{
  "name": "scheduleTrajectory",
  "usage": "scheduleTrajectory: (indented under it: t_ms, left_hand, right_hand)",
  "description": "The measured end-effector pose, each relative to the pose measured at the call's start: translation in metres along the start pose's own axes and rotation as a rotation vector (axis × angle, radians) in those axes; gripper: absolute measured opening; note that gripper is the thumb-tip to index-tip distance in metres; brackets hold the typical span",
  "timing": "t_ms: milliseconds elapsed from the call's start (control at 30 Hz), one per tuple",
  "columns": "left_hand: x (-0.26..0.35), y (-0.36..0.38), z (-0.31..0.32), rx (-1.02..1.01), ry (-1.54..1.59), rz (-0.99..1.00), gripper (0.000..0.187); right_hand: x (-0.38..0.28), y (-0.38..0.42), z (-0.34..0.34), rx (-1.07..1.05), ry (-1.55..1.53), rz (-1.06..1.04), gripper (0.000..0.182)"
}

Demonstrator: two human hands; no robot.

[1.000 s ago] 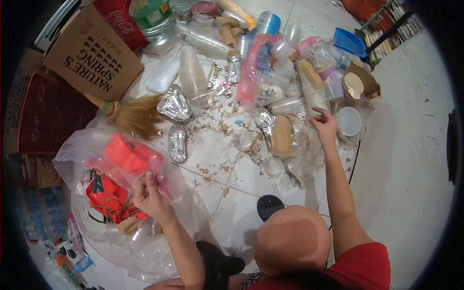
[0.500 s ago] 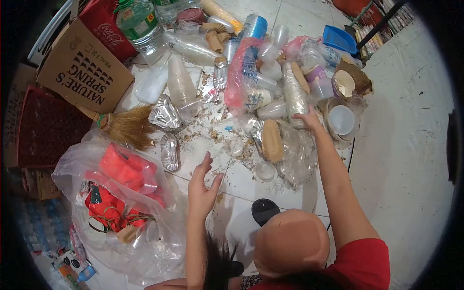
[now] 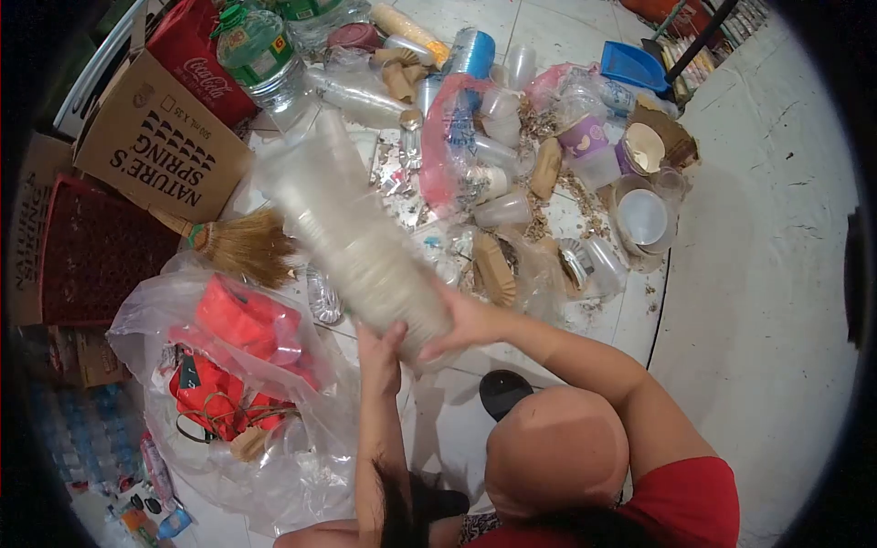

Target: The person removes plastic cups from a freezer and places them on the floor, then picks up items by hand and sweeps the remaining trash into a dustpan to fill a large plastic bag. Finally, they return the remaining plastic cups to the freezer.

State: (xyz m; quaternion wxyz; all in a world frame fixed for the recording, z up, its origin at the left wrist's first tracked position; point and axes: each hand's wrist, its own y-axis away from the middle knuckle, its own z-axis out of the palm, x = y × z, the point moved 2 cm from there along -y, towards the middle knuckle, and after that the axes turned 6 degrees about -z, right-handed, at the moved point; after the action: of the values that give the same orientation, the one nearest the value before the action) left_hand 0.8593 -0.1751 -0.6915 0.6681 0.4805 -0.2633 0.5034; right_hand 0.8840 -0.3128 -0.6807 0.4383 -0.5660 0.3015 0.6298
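Note:
A long stack of clear plastic cups (image 3: 365, 265) in a plastic sleeve, smeared by motion, slants across the middle of the view above the floor. My right hand (image 3: 466, 321) grips its lower right side, fingers wrapped on the sleeve. My left hand (image 3: 379, 352) is closed at the lower left side, thumb on the stack and other fingers partly hidden behind it. Below its middle lies a foil tray (image 3: 323, 297). Brown paper trays (image 3: 494, 269) and a loose clear cup (image 3: 502, 210) lie to the right of the stack.
Left are a clear plastic bag (image 3: 320, 411) with red items, a soft broom (image 3: 245, 245), a cardboard box (image 3: 151, 137) and a dark red crate (image 3: 96, 251). Behind are cups, a pink plastic bag (image 3: 437, 151), large bottles (image 3: 256, 55) and a blue dustpan (image 3: 633, 67). Debris litters the tiles.
My right hand has lifted the cup stack from the right-hand pile and swung it left toward me. My left hand, apart and spread before, now holds it too. Trays on the floor have shifted.

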Motion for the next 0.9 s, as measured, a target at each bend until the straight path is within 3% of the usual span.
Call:
scheduleTrajectory:
  t_ms: [33, 67, 133, 167, 233, 300, 333, 433, 500, 533, 567, 633, 667, 700, 767, 800, 867, 900]
  left_hand:
    - [0.004, 0.004, 0.000, 0.158, 0.047, -0.029, 0.066]
    - [0.002, 0.003, -0.008, 0.166, 0.048, -0.025, 0.066]
    - [-0.006, -0.004, -0.035, 0.205, 0.149, -0.113, 0.064]
    - [-0.007, -0.006, -0.040, 0.220, 0.113, -0.081, 0.063]
    - [-0.009, -0.005, -0.051, 0.234, 0.104, -0.090, 0.064]
    - [-0.011, 0.000, -0.057, 0.248, 0.090, -0.102, 0.065]
    - [-0.011, 0.002, -0.057, 0.269, 0.072, -0.052, 0.066]
    - [0.000, 0.004, -0.045, 0.274, 0.064, 0.004, 0.067]
    - [-0.002, 0.005, -0.042, 0.275, 0.080, -0.019, 0.068]
    - [-0.006, 0.005, -0.047, 0.308, 0.080, -0.014, 0.068]
    - [-0.007, 0.004, -0.052, 0.346, 0.083, -0.003, 0.069]
    - [-0.002, 0.001, -0.051, 0.337, 0.089, 0.028, 0.070]
    - [0.000, -0.001, -0.049, 0.310, 0.086, 0.047, 0.070]
    - [0.000, -0.001, -0.049, 0.311, 0.083, 0.029, 0.070]
    - [0.005, -0.003, -0.049, 0.258, 0.097, 0.054, 0.074]
    - [0.009, -0.004, -0.047, 0.257, 0.088, 0.051, 0.074]
    - [0.017, -0.006, -0.045, 0.266, 0.102, 0.114, 0.077]
    - [0.019, -0.005, -0.047, 0.272, 0.102, 0.115, 0.077]
  right_hand:
    - [-0.003, -0.002, 0.008, -0.110, 0.270, -0.205, 0.073]
    - [-0.004, -0.006, 0.003, -0.118, 0.266, -0.206, 0.073]
    - [0.000, -0.020, -0.019, -0.560, 0.824, 0.151, 0.072]
    - [-0.012, -0.037, -0.035, -0.529, 0.831, 0.187, 0.073]
    - [0.025, -0.071, -0.083, -0.128, 0.949, -0.042, 0.072]
    - [0.011, -0.104, -0.108, 0.232, 0.961, 0.238, 0.060]
    - [0.017, -0.117, -0.113, 0.226, 0.956, 0.228, 0.060]
    - [0.052, -0.140, -0.142, 0.656, 1.334, 0.056, 0.046]
    - [0.095, -0.138, -0.159, 0.548, 1.438, 0.160, 0.039]
    - [0.106, -0.134, -0.157, 0.488, 1.356, 0.111, 0.036]
    - [0.113, -0.130, -0.149, 0.425, 1.272, 0.057, 0.034]
    - [0.092, -0.103, -0.099, 0.053, 1.184, -0.119, 0.028]
    - [0.107, -0.090, -0.081, 0.001, 1.047, -0.290, 0.024]
    - [0.105, -0.082, -0.064, -0.209, 0.761, -0.153, 0.024]
    - [0.102, -0.071, -0.035, -0.780, 0.939, -0.074, 0.027]
    - [0.097, -0.073, -0.035, -0.772, 0.933, -0.075, 0.027]
    - [0.083, -0.084, -0.043, -0.881, 0.556, 0.239, 0.035]
    - [0.086, -0.098, -0.058, -0.734, 0.553, 0.168, 0.043]
